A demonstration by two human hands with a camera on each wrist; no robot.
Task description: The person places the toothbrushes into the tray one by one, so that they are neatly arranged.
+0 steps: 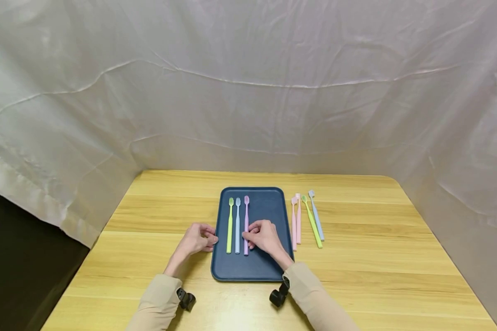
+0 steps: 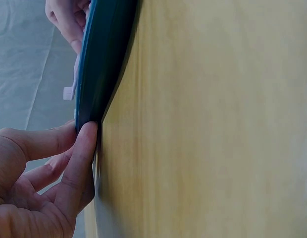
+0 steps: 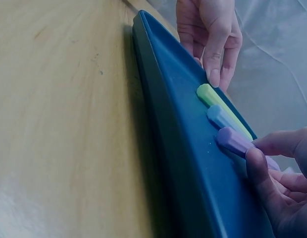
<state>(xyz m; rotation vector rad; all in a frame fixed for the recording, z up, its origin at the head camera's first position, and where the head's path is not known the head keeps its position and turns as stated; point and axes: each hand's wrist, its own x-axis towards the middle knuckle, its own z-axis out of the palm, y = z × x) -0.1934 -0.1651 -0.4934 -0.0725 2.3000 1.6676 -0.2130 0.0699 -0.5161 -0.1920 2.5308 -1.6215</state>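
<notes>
On a dark blue tray (image 1: pixel 240 269), a yellow-green toothbrush (image 1: pixel 230 225), a light blue toothbrush (image 1: pixel 238 225) and a purple toothbrush (image 1: pixel 246 215) lie side by side, heads away from me. My right hand (image 1: pixel 266 236) pinches the purple one by its handle between thumb and index finger, seen close up in the right wrist view. At the tray's left edge, my left hand (image 1: pixel 197 239) grips the rim; the left wrist view shows its thumb (image 2: pixel 49 140) and a finger on either side of that rim.
Right of the tray, on the wooden table (image 1: pixel 377 257), lie two pink toothbrushes (image 1: pixel 299 225), a yellow-green toothbrush (image 1: pixel 313 225) and a light blue toothbrush (image 1: pixel 317 218). A pale curtain (image 1: pixel 248 115) hangs behind and at the sides.
</notes>
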